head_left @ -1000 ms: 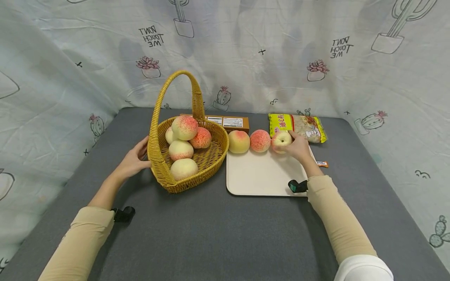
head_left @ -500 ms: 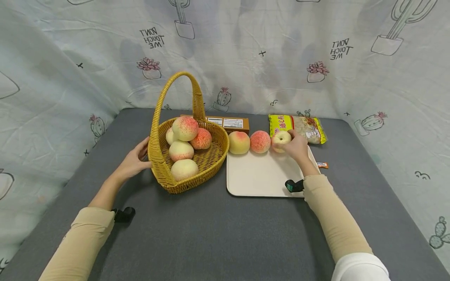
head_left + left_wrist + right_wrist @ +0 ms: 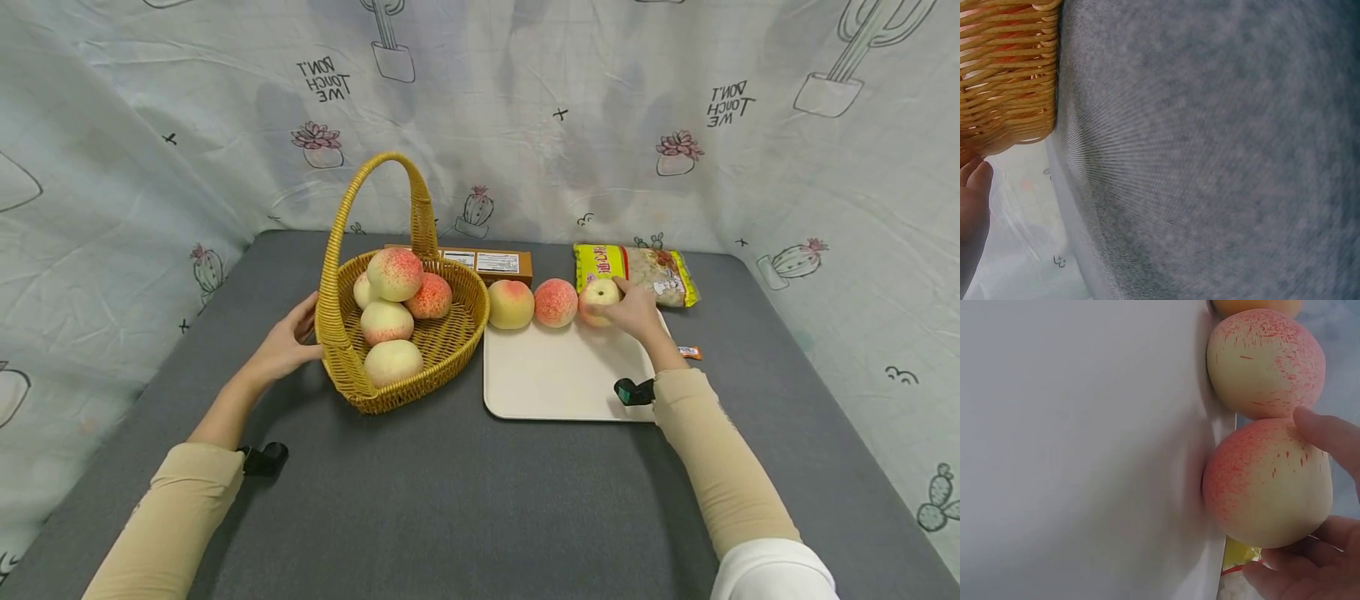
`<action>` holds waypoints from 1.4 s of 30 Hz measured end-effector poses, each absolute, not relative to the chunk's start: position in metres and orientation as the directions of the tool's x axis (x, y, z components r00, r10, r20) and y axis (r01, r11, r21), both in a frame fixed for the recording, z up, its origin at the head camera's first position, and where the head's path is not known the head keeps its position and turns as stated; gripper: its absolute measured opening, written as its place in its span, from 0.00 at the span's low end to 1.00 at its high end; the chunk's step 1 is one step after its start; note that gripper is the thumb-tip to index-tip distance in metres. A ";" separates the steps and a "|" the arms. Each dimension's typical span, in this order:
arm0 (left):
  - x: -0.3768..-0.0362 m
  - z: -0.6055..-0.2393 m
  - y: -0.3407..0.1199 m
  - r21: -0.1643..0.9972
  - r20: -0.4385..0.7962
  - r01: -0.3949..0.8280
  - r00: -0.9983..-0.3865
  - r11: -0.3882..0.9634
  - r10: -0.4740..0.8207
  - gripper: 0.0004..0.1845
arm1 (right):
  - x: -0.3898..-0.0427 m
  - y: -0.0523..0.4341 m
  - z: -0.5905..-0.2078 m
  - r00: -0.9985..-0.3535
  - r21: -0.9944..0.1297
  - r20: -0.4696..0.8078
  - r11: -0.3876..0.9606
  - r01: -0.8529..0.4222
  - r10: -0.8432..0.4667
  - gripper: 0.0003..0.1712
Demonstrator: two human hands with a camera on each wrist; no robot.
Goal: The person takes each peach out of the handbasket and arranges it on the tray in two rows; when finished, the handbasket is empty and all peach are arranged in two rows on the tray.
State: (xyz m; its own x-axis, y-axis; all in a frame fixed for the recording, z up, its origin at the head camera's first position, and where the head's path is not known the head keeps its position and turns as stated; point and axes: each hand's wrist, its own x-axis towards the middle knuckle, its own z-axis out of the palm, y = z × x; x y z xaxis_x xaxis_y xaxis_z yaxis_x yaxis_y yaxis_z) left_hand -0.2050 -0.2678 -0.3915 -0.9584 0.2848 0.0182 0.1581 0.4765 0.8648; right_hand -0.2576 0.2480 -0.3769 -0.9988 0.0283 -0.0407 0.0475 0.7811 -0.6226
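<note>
Head view shows the right hand (image 3: pixel 633 312) curled round a peach (image 3: pixel 599 300) at the far edge of the tray (image 3: pixel 558 375), third in a row with two more peaches (image 3: pixel 556 302) to its left. The right wrist view shows the grip closer: fingertips (image 3: pixel 1329 437) lie over the top of the fruit and more fingers cup it from below, while its side touches the next peach (image 3: pixel 1266 362). The fruit sits on the tray's rim rather than well inside it.

The left hand (image 3: pixel 288 342) rests with loosely bent fingers against the outer wall of the basket (image 3: pixel 397 392), left of the tray, steadying it; it grips nothing. Four or five peaches lie in the basket.

To set this peach down well, I judge it best to let it sit fully on the tray's flat, just inside the rim, snug against its neighbour so it cannot roll off toward the snack bag (image 3: pixel 637 271) behind the tray. Ease the fingers off slowly, top ones last, and watch for wobble. Keep the steadying hand where it is, since the heaped basket could tip.
</note>
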 end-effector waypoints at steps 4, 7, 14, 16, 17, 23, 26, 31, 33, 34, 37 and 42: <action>-0.205 -0.391 -0.268 0.864 0.012 0.153 -0.959 0.480 0.283 0.53 | -0.258 0.250 -0.377 -0.998 -0.609 -0.058 0.792 0.039 0.005 0.54; -0.205 -0.391 -0.268 0.866 0.010 0.151 -0.958 0.476 0.287 0.53 | -0.258 0.251 -0.379 -0.998 -0.609 -0.066 0.792 0.040 -0.001 0.57; -0.205 -0.391 -0.268 0.868 0.018 0.157 -0.958 0.471 0.287 0.53 | -0.253 0.251 -0.376 -0.994 -0.663 -0.033 0.742 0.097 0.100 0.53; -0.205 -0.391 -0.268 0.868 0.019 0.157 -0.958 0.472 0.285 0.53 | -0.252 0.251 -0.374 -0.990 -0.675 -0.036 0.727 0.126 0.138 0.49; -0.205 -0.391 -0.268 0.867 0.020 0.158 -0.959 0.473 0.284 0.53 | -0.251 0.251 -0.373 -0.988 -0.681 -0.039 0.720 0.136 0.150 0.47; -0.205 -0.391 -0.269 0.875 0.024 0.162 -0.956 0.457 0.293 0.53 | -0.252 0.255 -0.374 -0.993 -0.703 -0.019 0.704 0.097 0.118 0.43; -0.205 -0.391 -0.269 0.880 0.025 0.166 -0.952 0.446 0.305 0.53 | -0.254 0.257 -0.376 -0.998 -0.689 0.010 0.723 0.042 0.067 0.42; -0.204 -0.391 -0.268 0.878 0.020 0.164 -0.951 0.449 0.308 0.53 | -0.259 0.257 -0.375 -0.999 -0.623 0.032 0.781 -0.035 -0.019 0.40; -0.204 -0.390 -0.268 0.878 0.017 0.160 -0.952 0.450 0.306 0.53 | -0.261 0.256 -0.374 -0.998 -0.592 0.037 0.804 -0.059 -0.046 0.40; -0.203 -0.390 -0.268 0.878 0.015 0.158 -0.953 0.452 0.304 0.53 | -0.262 0.256 -0.374 -0.998 -0.577 0.038 0.814 -0.068 -0.056 0.41; -0.203 -0.390 -0.267 0.878 0.011 0.153 -0.954 0.453 0.301 0.53 | -0.264 0.253 -0.373 -0.996 -0.528 0.041 0.844 -0.091 -0.082 0.42; -0.203 -0.390 -0.268 0.880 0.012 0.153 -0.954 0.449 0.301 0.52 | -0.263 0.251 -0.371 -0.993 -0.502 0.050 0.856 -0.121 -0.111 0.43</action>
